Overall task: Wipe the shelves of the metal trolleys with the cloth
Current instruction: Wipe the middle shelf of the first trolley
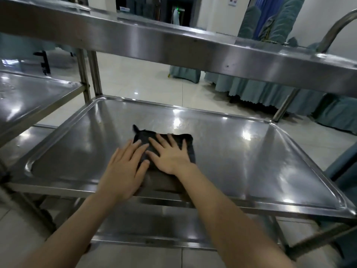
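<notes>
Near the middle of the middle shelf of the closer metal trolley, a bit toward the near edge, a dark cloth lies flat on the steel. Both hands are on it, side by side and touching at the fingers. The left hand is flat, fingers straight and slightly spread, covering the cloth's left and near part. The right hand is also flat, fingers straight and fanned wide, palm down on the right part, fingertips short of the cloth's far edge. Neither hand curls round the cloth; both just press on it. One cloth corner sticks up at the far left. A dim patch under the wrists by the near edge could be more cloth or a reflection, cannot tell. The top shelf runs across above, with a curved handle at its right end. A lower shelf shows beneath the forearms. A second trolley's shelf sits just beside the left edge. Beyond are a pale tiled floor and teal skirted tables.
</notes>
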